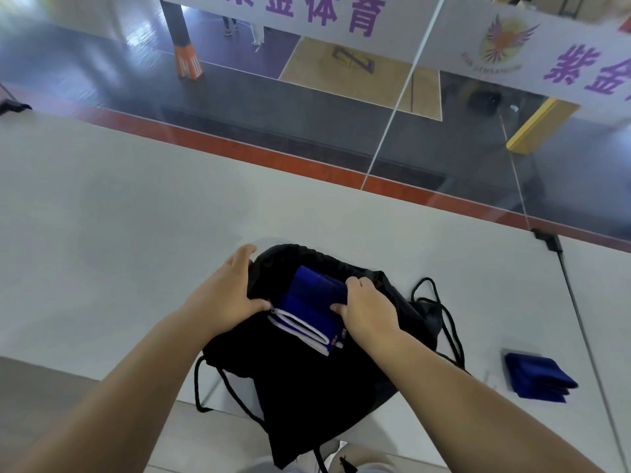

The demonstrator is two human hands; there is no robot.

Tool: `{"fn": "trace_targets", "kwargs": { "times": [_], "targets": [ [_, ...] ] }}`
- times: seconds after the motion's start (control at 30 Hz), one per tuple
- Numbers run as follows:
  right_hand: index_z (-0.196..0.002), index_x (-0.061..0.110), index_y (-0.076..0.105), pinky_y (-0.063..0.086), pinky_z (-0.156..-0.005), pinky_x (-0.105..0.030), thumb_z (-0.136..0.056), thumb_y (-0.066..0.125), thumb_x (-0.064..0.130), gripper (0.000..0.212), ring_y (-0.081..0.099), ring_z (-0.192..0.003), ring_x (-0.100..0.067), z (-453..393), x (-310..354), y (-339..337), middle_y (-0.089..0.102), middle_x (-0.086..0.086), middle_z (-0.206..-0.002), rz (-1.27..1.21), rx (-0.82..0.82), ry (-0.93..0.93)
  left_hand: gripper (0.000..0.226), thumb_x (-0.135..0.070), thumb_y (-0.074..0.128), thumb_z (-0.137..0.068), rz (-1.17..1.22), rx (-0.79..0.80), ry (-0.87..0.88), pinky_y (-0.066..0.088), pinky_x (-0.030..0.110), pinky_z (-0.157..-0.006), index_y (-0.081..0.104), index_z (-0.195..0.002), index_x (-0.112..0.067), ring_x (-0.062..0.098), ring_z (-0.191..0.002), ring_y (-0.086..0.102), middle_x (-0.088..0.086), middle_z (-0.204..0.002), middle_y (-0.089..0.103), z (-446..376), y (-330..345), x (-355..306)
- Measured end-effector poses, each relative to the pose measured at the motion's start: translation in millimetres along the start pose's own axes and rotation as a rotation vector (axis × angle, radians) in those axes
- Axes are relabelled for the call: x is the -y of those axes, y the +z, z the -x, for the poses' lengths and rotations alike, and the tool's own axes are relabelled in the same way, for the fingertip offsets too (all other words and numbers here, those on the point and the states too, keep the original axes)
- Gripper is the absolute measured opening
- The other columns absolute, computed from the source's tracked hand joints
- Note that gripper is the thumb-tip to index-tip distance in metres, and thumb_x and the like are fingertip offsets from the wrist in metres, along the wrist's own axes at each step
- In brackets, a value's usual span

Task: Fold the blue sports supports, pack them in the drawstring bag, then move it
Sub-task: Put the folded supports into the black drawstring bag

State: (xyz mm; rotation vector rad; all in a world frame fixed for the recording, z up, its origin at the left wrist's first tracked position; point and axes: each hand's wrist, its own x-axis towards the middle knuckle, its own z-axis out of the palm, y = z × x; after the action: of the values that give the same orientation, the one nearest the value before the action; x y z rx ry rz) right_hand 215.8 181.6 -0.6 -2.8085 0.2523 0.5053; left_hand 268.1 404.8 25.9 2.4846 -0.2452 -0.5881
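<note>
A black drawstring bag (307,387) lies on the white ledge in front of me, its mouth turned away from me. My left hand (225,295) grips the left rim of the bag's mouth. My right hand (365,312) pinches a folded blue sports support (307,302) with white edging, which lies partly inside the opening. A second folded blue support (536,377) rests on the ledge to the right, apart from the bag.
The white ledge (119,216) runs along a glass pane with a red strip at its base. Black drawstring cords (444,312) trail off the bag's right side. A black bracket (549,238) and a thin metal rail sit at the far right.
</note>
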Motion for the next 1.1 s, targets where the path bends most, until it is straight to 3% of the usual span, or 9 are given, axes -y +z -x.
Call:
{"fn": "trace_targets", "kwargs": {
  "times": [0.13,0.23,0.33,0.4,0.7,0.9,1.1],
  "targets": [
    [-0.119,0.011,0.045,0.045,-0.072,-0.038,-0.093,0.055,0.035,0.036,0.056,-0.105,-0.031,-1.4,0.4,-12.3,0.051,-0.010,-0.120,0.119,0.006,-0.084,0.051,-0.036,0.063,-0.085,-0.157,-0.089,0.038,0.039,0.038,-0.101,0.046,-0.131,-0.022,0.024,-0.125,0.039,0.000,-0.133,0.045,2.8,0.3,-9.0],
    [-0.123,0.013,0.046,0.049,-0.080,-0.041,-0.093,0.055,0.035,0.038,0.055,-0.107,-0.031,1.8,-7.6,-31.9,0.051,-0.009,-0.123,0.196,0.086,-0.169,0.040,-0.038,0.058,-0.088,-0.322,-0.168,0.113,0.039,0.038,-0.098,0.052,-0.125,-0.022,0.025,-0.121,0.041,-0.002,-0.128,0.049,5.0,-0.5,-18.8],
    [-0.125,0.016,0.047,0.049,-0.085,-0.043,-0.091,0.057,0.040,0.043,0.055,-0.108,-0.029,10.7,-23.7,-52.3,0.053,-0.006,-0.123,0.245,0.213,-0.238,0.034,-0.039,0.055,-0.090,-0.389,-0.162,0.149,0.040,0.036,-0.096,0.055,-0.120,-0.024,0.022,-0.116,0.047,-0.004,-0.125,0.053,8.2,1.1,-32.3],
    [-0.127,0.019,0.047,0.048,-0.084,-0.042,-0.090,0.057,0.042,0.045,0.055,-0.110,-0.027,21.2,-37.8,-65.6,0.054,-0.005,-0.124,0.239,0.214,-0.252,0.032,-0.039,0.053,-0.090,-0.417,-0.148,0.177,0.041,0.034,-0.094,0.056,-0.119,-0.025,0.019,-0.114,0.050,-0.005,-0.122,0.056,11.2,6.0,-44.2],
    [-0.131,0.021,0.046,0.047,-0.092,-0.039,-0.091,0.055,0.042,0.045,0.055,-0.112,-0.022,103.7,-161.2,-101.4,0.055,-0.001,-0.127,0.112,0.165,-0.077,0.025,-0.042,0.054,-0.090,-0.376,-0.085,0.329,0.048,0.031,-0.084,0.059,-0.111,-0.029,0.011,-0.105,0.054,-0.013,-0.108,0.057,45.6,85.3,-137.2],
    [-0.132,0.023,0.044,0.047,-0.086,-0.034,-0.091,0.055,0.042,0.047,0.057,-0.106,-0.021,163.0,-271.7,-92.9,0.055,-0.001,-0.126,0.060,0.226,0.046,0.021,-0.041,0.053,-0.090,-0.336,-0.022,0.337,0.047,0.027,-0.079,0.058,-0.107,-0.030,0.008,-0.093,0.054,-0.016,-0.098,0.054,71.7,177.6,-205.6],
    [-0.136,0.025,0.043,0.045,-0.094,-0.034,-0.090,0.057,0.044,0.051,0.054,-0.116,-0.020,211.2,-362.5,-81.0,0.052,0.000,-0.134,-0.010,0.247,0.156,0.009,-0.041,0.054,-0.088,-0.278,0.136,0.325,0.039,0.022,-0.071,0.054,-0.092,-0.033,0.008,-0.087,0.054,-0.018,-0.090,0.051,87.8,262.5,-250.2]
  ]
}}
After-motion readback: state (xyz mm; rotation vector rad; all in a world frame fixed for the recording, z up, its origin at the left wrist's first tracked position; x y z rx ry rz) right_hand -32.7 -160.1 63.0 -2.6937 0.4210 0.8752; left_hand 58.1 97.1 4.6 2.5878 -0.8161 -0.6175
